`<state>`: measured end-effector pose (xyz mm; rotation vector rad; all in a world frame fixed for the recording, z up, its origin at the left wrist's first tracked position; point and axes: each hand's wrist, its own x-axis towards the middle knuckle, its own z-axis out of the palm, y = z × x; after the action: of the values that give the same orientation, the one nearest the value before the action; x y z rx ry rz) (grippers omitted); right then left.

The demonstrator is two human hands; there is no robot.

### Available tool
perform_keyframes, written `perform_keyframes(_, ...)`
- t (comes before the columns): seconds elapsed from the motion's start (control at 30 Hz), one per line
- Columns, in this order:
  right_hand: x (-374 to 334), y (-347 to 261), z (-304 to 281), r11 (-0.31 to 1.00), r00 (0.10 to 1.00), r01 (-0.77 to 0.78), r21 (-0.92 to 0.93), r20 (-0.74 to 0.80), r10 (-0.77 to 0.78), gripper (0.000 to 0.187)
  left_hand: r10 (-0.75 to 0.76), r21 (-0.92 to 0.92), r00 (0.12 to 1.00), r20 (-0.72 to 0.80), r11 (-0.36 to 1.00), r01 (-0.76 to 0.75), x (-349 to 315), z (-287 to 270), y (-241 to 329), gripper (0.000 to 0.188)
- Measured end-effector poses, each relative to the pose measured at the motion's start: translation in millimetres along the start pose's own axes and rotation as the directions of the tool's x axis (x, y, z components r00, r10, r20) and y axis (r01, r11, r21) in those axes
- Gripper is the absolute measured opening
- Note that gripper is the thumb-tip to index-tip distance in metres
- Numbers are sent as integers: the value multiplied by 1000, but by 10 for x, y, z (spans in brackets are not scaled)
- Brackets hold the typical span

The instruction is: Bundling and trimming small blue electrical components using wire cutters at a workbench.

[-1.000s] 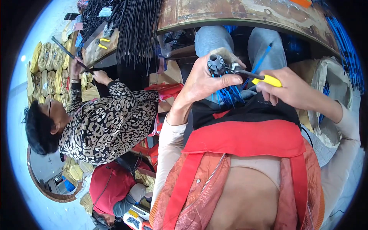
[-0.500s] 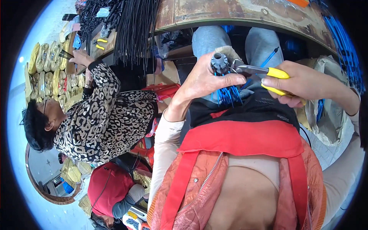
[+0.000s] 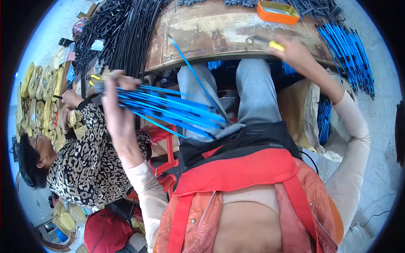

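Observation:
My left hand point(image 3: 120, 103) is blurred by motion, raised at the left with its fingers around the hub end of an umbrella frame. The hub is hidden in the hand. The frame's blue ribs point(image 3: 173, 111) fan out to the right over my lap, and one rib point(image 3: 192, 69) sticks up apart from the others. Over the tabletop at the right, my right hand point(image 3: 293, 55) is closed on pliers point(image 3: 276, 45) with yellow handles. Their metal jaws point left above the wood, smeared by motion.
The wooden table point(image 3: 202, 33) carries an orange tin point(image 3: 278, 12) and small grey parts along its far edge. Blue ribs point(image 3: 348, 57) hang at its right end. Black rods point(image 3: 133, 38) lie at the left, near a seated co-worker point(image 3: 93, 164). An open sack point(image 3: 312, 114) stands right of my knees.
My hands have parted. The left swung left with the umbrella frame, its ribs now spread sideways; the right moved up over the table with the pliers, away from the hub. The view shifted.

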<state>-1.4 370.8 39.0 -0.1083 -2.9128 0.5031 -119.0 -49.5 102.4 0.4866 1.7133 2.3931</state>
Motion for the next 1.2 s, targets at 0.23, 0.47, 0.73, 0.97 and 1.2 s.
perform_keyframes(0.23,-49,-87,42,835,869,410,-366,-121,-480,62,-210,-757,975,-70,648,85,176,286,-437,36)
perform_keyframes(0.47,-354,-971,186,321,933,350,880,-358,-38,72,-608,-842,789,90,377,386,204,730,-1503,42)
perform_keyframes(0.73,-626,-1227,-13,306,888,446,841,-459,-31,44,-633,-622,772,58,582,524,-559,802,-1797,57)
perform_keyframes(0.97,-1397,-1394,340,118,958,-253,960,266,-103,20,-519,-8,717,465,808,590,-1347,466,-1257,39)
perform_keyframes(1.2,-1564,-1492,408,215,954,-160,963,207,-215,24,-291,87,635,715,939,332,-1304,607,-980,19)
